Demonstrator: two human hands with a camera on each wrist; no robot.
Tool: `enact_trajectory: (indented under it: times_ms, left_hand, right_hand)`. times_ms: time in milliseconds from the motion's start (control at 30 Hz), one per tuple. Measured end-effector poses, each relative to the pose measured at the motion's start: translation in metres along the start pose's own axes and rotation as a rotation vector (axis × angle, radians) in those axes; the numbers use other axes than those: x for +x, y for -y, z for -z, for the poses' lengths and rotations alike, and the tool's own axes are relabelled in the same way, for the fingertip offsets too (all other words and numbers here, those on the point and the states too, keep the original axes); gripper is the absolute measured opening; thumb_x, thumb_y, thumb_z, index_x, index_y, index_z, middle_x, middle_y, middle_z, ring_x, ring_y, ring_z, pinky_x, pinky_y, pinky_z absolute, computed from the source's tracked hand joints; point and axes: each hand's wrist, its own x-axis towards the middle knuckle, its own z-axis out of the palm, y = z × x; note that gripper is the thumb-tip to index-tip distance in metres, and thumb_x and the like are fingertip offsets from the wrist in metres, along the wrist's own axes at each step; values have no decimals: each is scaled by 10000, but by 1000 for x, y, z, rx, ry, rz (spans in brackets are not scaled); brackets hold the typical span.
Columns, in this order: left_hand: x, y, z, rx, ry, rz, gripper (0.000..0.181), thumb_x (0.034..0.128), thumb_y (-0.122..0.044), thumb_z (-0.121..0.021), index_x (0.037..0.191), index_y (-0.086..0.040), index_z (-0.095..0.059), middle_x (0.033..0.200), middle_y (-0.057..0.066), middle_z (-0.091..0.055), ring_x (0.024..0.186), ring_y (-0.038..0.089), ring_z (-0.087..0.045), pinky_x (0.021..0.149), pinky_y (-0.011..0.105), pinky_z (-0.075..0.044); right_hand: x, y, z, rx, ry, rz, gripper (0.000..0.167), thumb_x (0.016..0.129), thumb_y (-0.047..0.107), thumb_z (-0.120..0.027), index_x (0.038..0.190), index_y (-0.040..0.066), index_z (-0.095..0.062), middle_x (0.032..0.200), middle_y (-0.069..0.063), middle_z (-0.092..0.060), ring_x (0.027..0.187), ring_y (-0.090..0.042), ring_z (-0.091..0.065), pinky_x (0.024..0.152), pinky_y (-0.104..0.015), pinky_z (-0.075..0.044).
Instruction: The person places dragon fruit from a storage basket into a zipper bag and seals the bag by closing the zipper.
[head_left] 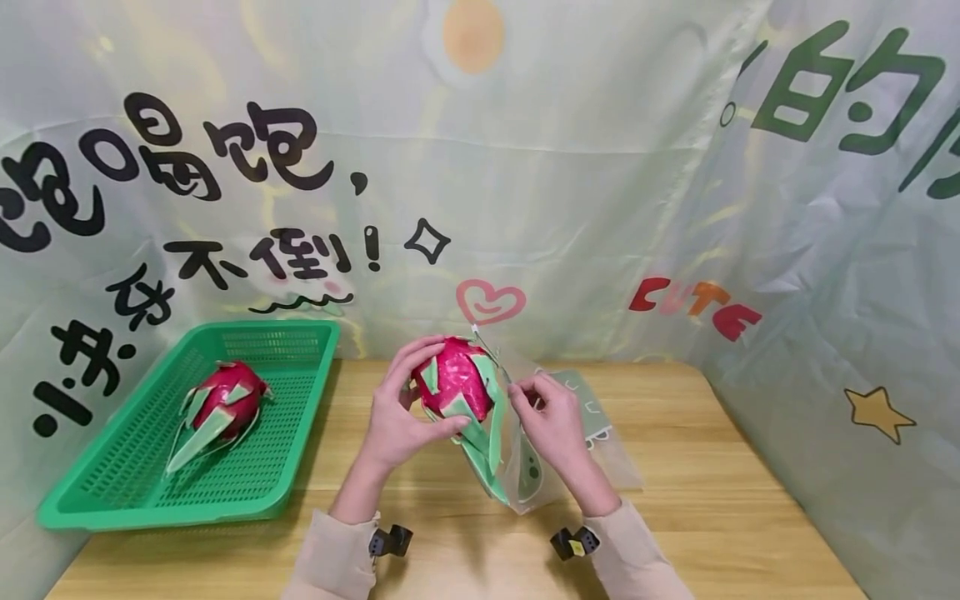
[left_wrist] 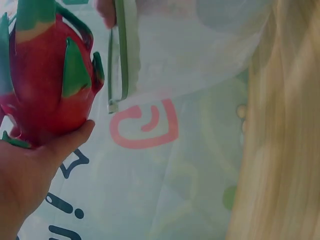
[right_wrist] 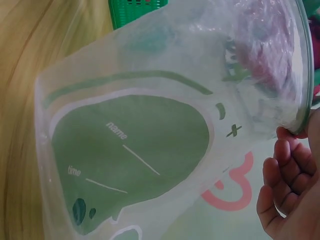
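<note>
In the head view my left hand (head_left: pixel 401 425) grips a red dragon fruit (head_left: pixel 456 379) with green scales, thumb in front and fingers behind it. The left wrist view shows the fruit (left_wrist: pixel 50 85) resting against my left thumb (left_wrist: pixel 70 145). My right hand (head_left: pixel 551 417) pinches the rim of a translucent zip bag (head_left: pixel 528 492), just right of the fruit. In the right wrist view the bag (right_wrist: pixel 130 150) hangs with a green printed label, its edge held between the thumb and fingers of my right hand (right_wrist: pixel 295 185). The fruit lies beside the bag's mouth; how far inside, I cannot tell.
A green plastic basket (head_left: pixel 288 467) stands at the left of the wooden table (head_left: pixel 697 483), with another dragon fruit (head_left: pixel 228 400) lying in it. Behind the table hangs a printed cloth (head_left: pixel 562 208), which also covers both sides.
</note>
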Motion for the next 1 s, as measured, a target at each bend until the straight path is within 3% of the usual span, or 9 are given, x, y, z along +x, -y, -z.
enact_trajectory:
  times_ms: [200,400,567,733,1000]
  left_hand:
    - [-1,-1,-4,-25,98,58,841,689,-77,-964,1437,-156,-586,1534,21,-482,1301,293,-549,943,409,-600]
    - [-1,2,-6,-48,169,74,835,700,-90,-972,1439,-153,-588,1526,16,-487,1270,292,-565,905,405,-613]
    - [-3,2,-5,-35,188,70,829,711,-136,-976,1439,-145,-580,1530,32,-485,1280,296,-554,891,392,-614]
    - [-3,4,-1,26,194,86,835,685,-76,-976,1424,-158,-596,1532,17,-486,1282,285,-554,890,386,-610]
    - [-3,7,4,95,235,97,818,693,-147,-991,1417,-154,-609,1536,23,-473,1278,288,-568,939,385,-600]
  right_hand:
    - [-1,0,-1,-13,2,8,135,932,47,-744,809,98,-719,708,52,-577,657,-101,-548,556,-231,-464]
    - [0,1,0,-23,7,24,110,897,-31,-681,858,58,-732,737,9,-608,667,-126,-556,572,-248,-478]
    - [0,3,1,-7,23,18,116,918,-25,-663,890,52,-745,748,12,-617,659,-120,-553,561,-246,-476]
    - [0,4,1,58,22,16,109,983,38,-691,884,48,-736,742,23,-606,643,-98,-547,557,-238,-482]
    - [1,6,4,85,21,28,95,980,66,-714,889,51,-737,759,17,-620,686,-95,-550,596,-235,-481]
